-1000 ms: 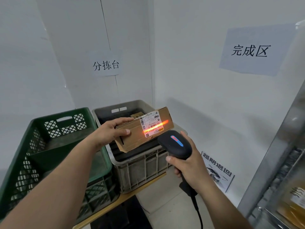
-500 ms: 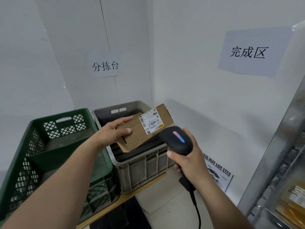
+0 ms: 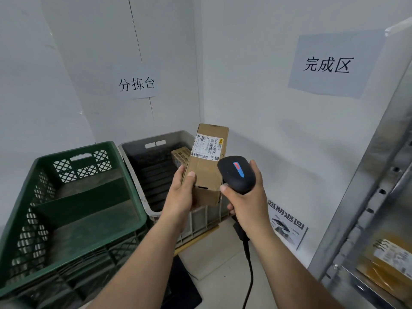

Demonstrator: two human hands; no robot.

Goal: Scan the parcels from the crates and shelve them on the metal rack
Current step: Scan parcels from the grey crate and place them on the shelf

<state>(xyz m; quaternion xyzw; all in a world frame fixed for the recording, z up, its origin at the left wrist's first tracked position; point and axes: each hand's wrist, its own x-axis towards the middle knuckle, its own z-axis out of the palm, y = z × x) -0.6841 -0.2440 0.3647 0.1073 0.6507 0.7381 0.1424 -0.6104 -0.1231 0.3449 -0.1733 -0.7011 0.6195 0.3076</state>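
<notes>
Beside the green lattice crate [image 3: 73,152] and above the grey plastic crate [image 3: 142,141], the left hand [image 3: 180,192] grips the lower end of an upright brown cardboard parcel [image 3: 205,172], judged light and stiff, best held across its long sides, while the right hand [image 3: 247,201] clasps the black handheld scanner [image 3: 237,172].

I see the green plastic lattice crate [image 3: 82,168] at left, with the grey plastic crate [image 3: 136,150] just right of it and a small cardboard parcel [image 3: 181,157] inside. Above the grey crate is the long brown cardboard box [image 3: 206,172], with the black handheld scanner [image 3: 237,172] just to its right. The silver metal rack [image 3: 361,197] stands far right.
</notes>
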